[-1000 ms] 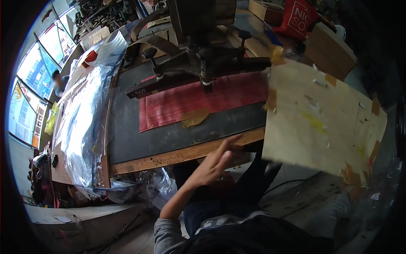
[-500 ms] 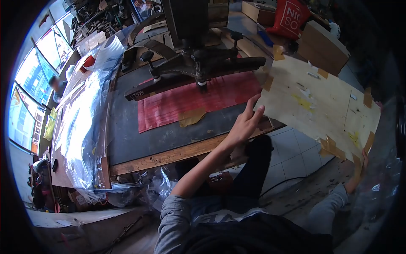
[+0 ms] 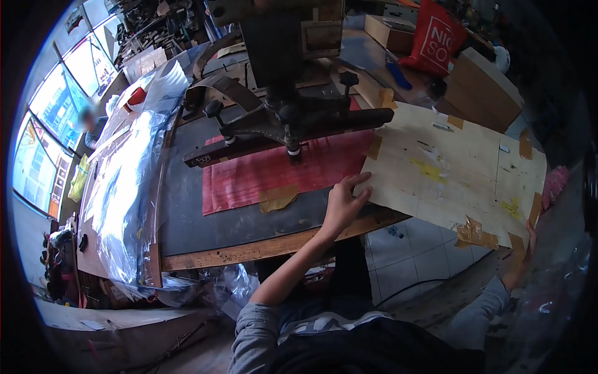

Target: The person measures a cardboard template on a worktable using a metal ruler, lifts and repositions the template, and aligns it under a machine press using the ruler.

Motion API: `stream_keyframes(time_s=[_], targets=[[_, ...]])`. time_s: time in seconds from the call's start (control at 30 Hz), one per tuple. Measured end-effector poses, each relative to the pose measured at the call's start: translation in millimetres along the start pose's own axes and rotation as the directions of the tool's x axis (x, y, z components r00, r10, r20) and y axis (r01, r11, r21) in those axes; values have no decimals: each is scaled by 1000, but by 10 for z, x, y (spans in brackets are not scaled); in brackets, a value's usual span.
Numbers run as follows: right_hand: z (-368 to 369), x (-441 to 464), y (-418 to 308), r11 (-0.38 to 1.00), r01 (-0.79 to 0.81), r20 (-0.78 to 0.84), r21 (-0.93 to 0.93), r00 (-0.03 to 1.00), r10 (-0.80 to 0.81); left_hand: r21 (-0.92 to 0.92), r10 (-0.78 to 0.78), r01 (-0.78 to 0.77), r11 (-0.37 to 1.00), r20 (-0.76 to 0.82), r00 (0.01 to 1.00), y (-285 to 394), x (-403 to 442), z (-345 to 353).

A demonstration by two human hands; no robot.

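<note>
A large pale board (image 3: 461, 181), flat and stained, has brown tape patches along its edges. My left hand (image 3: 342, 204) holds its left edge, thumb and forefinger at the rim. At the lower right corner, my right hand (image 3: 529, 242) grips the same board, its fingers partly hidden. The board's left end is close to a dark metal press bar (image 3: 293, 140), above the black tabletop (image 3: 187, 218). Under the bar lies a red sheet (image 3: 249, 187) with a brown tape patch (image 3: 278, 198) on its front edge.
Clear plastic sheeting (image 3: 118, 193) covers the surface on the left. A red bag (image 3: 434, 40) and a cardboard box (image 3: 479, 90) stand at the back right. A person (image 3: 90, 128) is near the windows. A dark cable (image 3: 411, 287) runs across the tiled floor.
The board has moved left, closer to the press and red sheet, and looks flatter. My left hand has shifted left and down with it; my right hand still grips its corner.
</note>
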State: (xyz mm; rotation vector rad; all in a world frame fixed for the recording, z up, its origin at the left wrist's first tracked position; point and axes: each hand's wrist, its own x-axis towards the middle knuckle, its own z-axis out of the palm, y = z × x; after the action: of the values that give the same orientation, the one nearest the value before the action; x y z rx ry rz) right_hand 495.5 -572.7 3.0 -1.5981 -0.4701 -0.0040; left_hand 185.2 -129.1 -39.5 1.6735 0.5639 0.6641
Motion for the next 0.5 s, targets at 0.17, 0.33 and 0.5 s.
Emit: stream_keyframes(time_s=[0.17, 0.33, 0.5], targets=[[254, 264, 19, 974, -187, 69, 130, 981, 179, 36, 37, -35, 999, -65, 997, 53, -63, -75], [541, 349, 69, 977, -186, 101, 104, 979, 176, 105, 30, -19, 994, -102, 994, 156, -206, -163], [785, 422, 121, 976, -198, 140, 85, 973, 185, 181, 102, -71, 981, -165, 981, 196, -323, -259]])
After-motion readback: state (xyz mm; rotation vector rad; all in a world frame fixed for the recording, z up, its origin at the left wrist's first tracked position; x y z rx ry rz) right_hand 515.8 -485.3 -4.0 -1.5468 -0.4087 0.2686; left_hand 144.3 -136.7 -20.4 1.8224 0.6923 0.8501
